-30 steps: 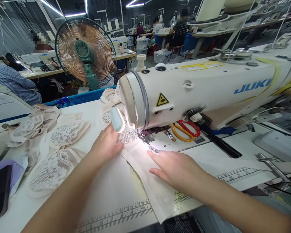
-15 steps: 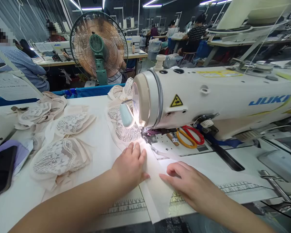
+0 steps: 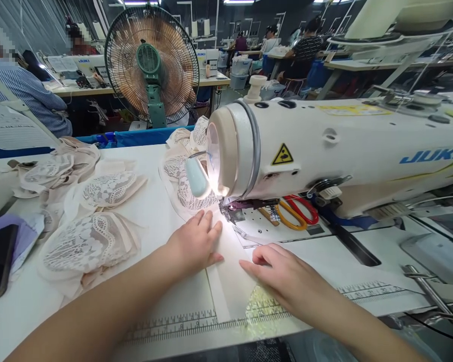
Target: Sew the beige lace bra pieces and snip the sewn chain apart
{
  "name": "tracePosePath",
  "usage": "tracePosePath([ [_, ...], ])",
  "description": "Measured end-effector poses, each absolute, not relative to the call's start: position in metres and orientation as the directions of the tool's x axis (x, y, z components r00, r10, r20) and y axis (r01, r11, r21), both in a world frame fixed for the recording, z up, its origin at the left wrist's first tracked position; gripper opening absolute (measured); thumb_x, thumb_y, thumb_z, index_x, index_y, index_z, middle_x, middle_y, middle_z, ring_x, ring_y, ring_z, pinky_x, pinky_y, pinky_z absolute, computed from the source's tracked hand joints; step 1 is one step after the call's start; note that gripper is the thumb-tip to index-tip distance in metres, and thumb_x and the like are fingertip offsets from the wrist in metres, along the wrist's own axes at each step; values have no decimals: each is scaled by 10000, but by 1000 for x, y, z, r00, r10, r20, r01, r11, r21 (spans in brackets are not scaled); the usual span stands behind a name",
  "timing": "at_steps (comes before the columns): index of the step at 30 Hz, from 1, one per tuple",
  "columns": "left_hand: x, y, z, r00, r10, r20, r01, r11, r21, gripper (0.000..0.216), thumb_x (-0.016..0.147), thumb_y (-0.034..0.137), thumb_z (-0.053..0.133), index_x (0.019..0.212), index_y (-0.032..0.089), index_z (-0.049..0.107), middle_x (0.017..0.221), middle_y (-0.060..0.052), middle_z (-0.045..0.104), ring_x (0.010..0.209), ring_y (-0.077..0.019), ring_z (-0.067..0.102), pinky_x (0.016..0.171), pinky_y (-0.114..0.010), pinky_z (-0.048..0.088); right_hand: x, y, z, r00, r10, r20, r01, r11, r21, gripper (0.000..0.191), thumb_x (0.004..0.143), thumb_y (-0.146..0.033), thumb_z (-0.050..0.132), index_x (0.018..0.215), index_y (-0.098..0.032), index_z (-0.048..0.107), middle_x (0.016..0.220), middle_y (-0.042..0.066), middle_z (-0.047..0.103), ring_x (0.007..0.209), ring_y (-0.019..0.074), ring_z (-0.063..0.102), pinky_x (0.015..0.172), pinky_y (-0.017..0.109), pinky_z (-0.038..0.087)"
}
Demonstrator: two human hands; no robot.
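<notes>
Pale fabric strip lies flat between both hands, far end at the presser foot. Left hand is spread open, palm pressing the strip's left edge. Right hand has fingers half curled, tips on the right edge, grasping nothing. Likely best: even pressure on both sides, fingertips short of the foot. Needle is lost in glare. The strip's near end is hard to tell from the white table.

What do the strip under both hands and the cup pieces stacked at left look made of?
Strip: thin cloth, probably woven, matte off-white, lying limp and flat; the weave is too fine to confirm. Cup pieces: white openwork lace over soft beige backing, with patterned holes visible.
</notes>
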State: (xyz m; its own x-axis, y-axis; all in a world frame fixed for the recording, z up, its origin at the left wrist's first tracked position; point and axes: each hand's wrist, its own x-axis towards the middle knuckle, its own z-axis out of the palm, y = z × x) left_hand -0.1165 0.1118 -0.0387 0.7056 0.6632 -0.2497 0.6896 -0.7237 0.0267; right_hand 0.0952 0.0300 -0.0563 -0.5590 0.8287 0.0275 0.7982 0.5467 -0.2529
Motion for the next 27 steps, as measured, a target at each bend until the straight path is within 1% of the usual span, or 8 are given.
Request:
tracePosePath([
  [6,-121,121,-38,707,659,-255,695,-714,80,722,833,532,491,1374,84,324,1450,-222,248,1354,-358,187,1060,-430,279,94,32,-51,-565,824,40,796,557,-236,392,767,-16,396,1038,-223,588,822,61,512,758,190,472,624,275,405],
  [11,-125,130,-41,703,667,-246,703,-704,103,701,843,531,471,1380,108,317,1469,-203,209,1366,-337,158,1066,-416,269,95,34,-52,-569,822,9,799,555,-229,409,748,0,422,1054,-219,582,835,60,519,772,192,485,629,276,411],
  [17,-132,150,-46,713,657,-245,690,-719,80,674,852,529,452,1387,145,311,1485,-180,186,1369,-318,164,1086,-389,230,94,40,-55,-564,826,13,802,552,-226,379,782,-20,435,1068,-223,577,847,54,518,776,183,483,636,268,402],
  [21,-133,158,-41,726,658,-198,678,-734,46,648,847,504,481,1373,153,341,1454,-174,279,1319,-334,283,1079,-418,235,94,43,-55,-565,825,20,799,553,-237,372,792,-25,433,1079,-210,581,840,59,520,775,182,481,639,267,403],
  [23,-130,155,-35,733,664,-147,675,-737,37,562,866,450,476,1339,159,389,1426,-148,340,1284,-315,336,1077,-433,234,93,44,-54,-562,827,20,800,549,-243,375,794,-27,426,1086,-204,583,843,64,523,784,186,479,643,269,403],
  [25,-126,146,-31,736,671,-83,677,-732,80,414,921,367,373,1275,168,455,1370,-108,423,1237,-261,400,1052,-400,291,91,46,-54,-559,829,19,801,546,-243,374,802,-37,421,1093,-205,585,841,66,525,782,186,472,644,271,400],
  [27,-122,132,-31,758,651,-42,648,-745,157,379,953,303,254,1196,175,514,1258,-81,524,1128,-207,491,947,-339,406,89,47,-53,-554,832,7,809,540,-233,364,814,-50,418,1094,-209,589,827,63,523,768,183,462,634,267,388],
])
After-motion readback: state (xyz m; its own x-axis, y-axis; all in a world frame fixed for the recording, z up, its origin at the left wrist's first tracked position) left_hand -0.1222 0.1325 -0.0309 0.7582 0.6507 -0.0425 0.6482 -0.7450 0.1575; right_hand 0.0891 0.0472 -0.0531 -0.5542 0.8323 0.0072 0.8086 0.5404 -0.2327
